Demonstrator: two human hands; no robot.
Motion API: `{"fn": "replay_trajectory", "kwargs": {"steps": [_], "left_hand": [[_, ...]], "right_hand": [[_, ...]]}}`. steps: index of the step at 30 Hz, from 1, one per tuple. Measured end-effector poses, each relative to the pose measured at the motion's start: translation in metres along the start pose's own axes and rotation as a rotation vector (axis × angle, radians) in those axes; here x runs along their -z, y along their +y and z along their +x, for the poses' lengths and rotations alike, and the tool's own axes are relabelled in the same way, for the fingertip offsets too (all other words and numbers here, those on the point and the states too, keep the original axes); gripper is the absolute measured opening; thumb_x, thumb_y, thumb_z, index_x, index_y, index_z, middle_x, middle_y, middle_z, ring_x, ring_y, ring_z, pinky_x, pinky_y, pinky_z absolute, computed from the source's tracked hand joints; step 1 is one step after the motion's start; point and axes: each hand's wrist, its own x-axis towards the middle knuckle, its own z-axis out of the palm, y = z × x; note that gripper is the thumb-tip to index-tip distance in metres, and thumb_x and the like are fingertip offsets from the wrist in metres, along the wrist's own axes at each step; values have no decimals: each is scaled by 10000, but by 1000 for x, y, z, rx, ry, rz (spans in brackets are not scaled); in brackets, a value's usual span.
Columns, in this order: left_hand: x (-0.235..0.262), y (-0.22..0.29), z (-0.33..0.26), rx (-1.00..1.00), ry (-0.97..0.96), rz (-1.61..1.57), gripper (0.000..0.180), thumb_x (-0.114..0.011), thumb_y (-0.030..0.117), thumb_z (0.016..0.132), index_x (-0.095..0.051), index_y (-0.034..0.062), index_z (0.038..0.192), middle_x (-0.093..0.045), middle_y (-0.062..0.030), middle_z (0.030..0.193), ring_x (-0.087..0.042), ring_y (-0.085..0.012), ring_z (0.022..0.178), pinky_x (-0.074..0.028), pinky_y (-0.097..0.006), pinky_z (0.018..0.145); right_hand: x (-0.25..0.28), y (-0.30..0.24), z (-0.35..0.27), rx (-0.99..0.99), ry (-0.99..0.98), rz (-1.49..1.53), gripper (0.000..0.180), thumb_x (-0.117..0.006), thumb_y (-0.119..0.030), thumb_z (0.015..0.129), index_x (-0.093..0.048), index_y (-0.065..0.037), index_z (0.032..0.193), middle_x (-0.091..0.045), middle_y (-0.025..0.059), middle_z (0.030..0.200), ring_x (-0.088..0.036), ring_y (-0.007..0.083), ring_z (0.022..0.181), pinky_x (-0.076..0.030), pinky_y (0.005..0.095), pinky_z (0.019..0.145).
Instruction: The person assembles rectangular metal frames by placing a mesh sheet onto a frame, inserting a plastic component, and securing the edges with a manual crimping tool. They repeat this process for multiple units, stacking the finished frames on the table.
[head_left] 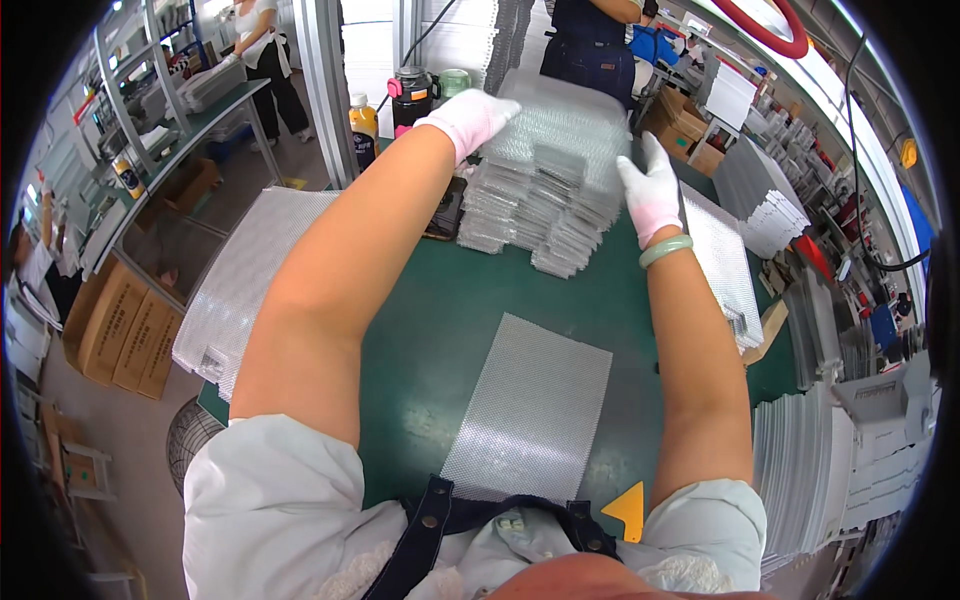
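My left hand (472,122), in a white and pink glove, reaches to the far left corner of a tall stack of shiny, thin mesh-patterned sheets (545,185). Its fingers are stretched out along the top sheet's edge; whether they touch it I cannot tell. At the stack's right side is my right hand (652,188), gloved alike, thumb and fingers apart and holding nothing. The stack's layers are unevenly fanned toward me. A single mesh-patterned sheet (530,405) lies flat on the green table (410,400) between my forearms.
More mesh sheets are piled left (250,260) and right (720,255). A yellow triangular piece (627,512) lies near my right elbow. A phone (446,208), black jug (411,95) and yellow-capped bottle (362,128) stand far left. Another person (590,50) is beyond the stack.
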Motion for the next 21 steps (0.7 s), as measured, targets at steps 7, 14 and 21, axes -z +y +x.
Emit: {"fn": "replay_trajectory", "kwargs": {"steps": [7, 14, 21], "left_hand": [[-9, 21, -4, -11, -36, 217, 641, -524, 486, 917, -581, -40, 1279, -601, -237, 1283, -582, -355, 1190, -444, -376, 1003], [-7, 35, -18, -373, 83, 56, 619, -578, 438, 917, -557, -40, 1309, -638, -188, 1243, -589, -273, 1181, -427, -322, 1027], [-7, 30, -19, -411, -41, -420, 456, -608, 289, 941, -573, 52, 1329, -602, -93, 1305, -568, -201, 1167, -443, -303, 992]], "right_hand": [[-5, -3, 3, -480, -251, -32, 818, -598, -485, 885, -387, 103, 1413, -428, 291, 1450, -403, 381, 1375, -323, 377, 1132], [-1, -7, 2, -415, -425, 193, 705, -579, -408, 909, -415, 48, 1421, -501, 237, 1409, -483, 357, 1314, -363, 373, 1094], [-10, 18, 12, -640, -282, -120, 602, -492, -420, 958, -530, 45, 1338, -529, 236, 1385, -479, 354, 1314, -342, 375, 1104]]}}
